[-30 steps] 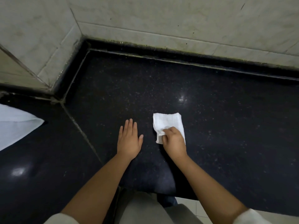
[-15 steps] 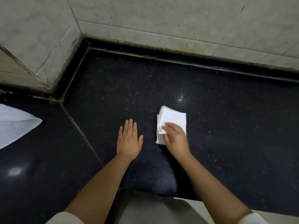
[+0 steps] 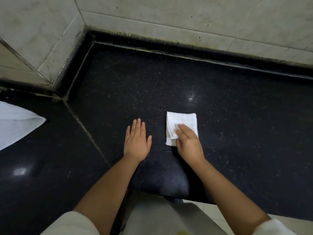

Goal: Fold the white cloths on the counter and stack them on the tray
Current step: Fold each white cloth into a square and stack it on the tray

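White folded cloth lies under right hand (fingers flat).

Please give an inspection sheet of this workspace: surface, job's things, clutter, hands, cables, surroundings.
Surface: black speckled counter, glossy with light glare.
Job's things: small folded white cloth flat on the counter; larger white cloth at the left edge; no tray in view.
Clutter: nothing seen.
Hands: left hand flat on the counter, holding nothing; right hand pressing the folded cloth with straight fingers.
Cables: nothing seen.
Surroundings: pale tiled wall, grimy corner joint.
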A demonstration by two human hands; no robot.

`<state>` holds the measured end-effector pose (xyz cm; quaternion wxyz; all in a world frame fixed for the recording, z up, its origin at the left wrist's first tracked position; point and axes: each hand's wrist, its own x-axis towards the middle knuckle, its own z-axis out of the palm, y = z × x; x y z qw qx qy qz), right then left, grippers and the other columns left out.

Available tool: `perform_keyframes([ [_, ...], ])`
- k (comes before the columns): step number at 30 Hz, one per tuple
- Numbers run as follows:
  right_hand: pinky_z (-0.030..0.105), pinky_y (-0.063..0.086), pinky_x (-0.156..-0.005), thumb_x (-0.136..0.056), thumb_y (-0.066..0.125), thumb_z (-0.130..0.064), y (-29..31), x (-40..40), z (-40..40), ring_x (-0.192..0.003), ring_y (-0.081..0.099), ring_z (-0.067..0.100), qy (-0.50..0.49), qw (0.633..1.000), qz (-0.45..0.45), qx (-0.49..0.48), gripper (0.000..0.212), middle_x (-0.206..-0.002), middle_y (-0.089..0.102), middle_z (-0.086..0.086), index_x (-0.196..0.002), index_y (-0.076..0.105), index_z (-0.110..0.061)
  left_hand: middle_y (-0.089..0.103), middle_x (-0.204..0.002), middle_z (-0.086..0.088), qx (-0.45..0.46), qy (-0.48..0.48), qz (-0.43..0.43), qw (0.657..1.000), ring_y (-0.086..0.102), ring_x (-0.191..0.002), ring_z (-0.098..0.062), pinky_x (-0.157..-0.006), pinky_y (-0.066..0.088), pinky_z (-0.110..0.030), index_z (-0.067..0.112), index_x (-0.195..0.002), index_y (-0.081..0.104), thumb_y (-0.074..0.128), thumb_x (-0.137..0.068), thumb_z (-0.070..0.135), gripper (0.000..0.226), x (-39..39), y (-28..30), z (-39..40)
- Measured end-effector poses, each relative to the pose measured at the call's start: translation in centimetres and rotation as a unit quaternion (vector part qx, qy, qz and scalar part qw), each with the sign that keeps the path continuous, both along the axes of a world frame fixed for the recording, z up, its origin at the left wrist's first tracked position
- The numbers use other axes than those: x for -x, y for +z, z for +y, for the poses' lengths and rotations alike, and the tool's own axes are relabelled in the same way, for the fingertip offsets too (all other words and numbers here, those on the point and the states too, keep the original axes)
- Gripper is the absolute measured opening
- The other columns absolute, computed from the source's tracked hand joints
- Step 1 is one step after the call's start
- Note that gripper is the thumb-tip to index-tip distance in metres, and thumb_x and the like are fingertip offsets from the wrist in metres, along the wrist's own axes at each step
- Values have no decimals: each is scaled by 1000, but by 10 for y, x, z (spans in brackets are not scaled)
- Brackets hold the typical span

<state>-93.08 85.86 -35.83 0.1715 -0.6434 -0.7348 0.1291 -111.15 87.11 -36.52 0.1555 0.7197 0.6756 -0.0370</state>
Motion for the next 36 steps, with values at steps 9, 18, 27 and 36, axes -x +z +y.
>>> perform_keyframes([
  [9, 53, 35, -94, -80, 49, -27, 3, -16, -11, -109, 60, 38, 106, 991, -75, 7, 45, -117, 64, 21, -109, 63, 5, -2, -157, -11, -31, -38, -9, 999, -5, -145, -23, -117, -2, -40, 6, -148, 7, 27, -100, 34, 59, -1, 6, 1],
  [18, 31, 56, -54, -33, 84, 8, 13, -59, -17, -66, 68, 28, 93, 987, -133, 4, 50, -84, 72, 10, -79, 74, -7, 70, -91, 0, -161, -306, -104, 932, 66, -84, -18, -87, 38, -28, 14, -88, 72, 72, -67, 36, 30, -52, -1, 0],
  [27, 38, 55, -51, -62, 55, -2, 29, -71, -7, -55, 61, 30, 99, 992, -71, 36, 17, -65, 68, 10, -70, 70, -2, 60, -61, 3, -164, -295, -19, 941, 60, -57, -16, -68, 41, -24, 17, -64, 65, 83, -44, 17, 26, -65, 9, -1],
  [36, 14, 35, -74, -78, 62, -2, 91, -220, -103, -83, 51, 13, -61, 993, 96, 20, 31, -89, 57, 3, -108, 65, -6, 63, -78, -1, -163, -406, -89, 895, 59, -70, -20, -60, 44, -25, 14, -92, 65, 42, -88, 19, 24, -208, 95, -39],
])
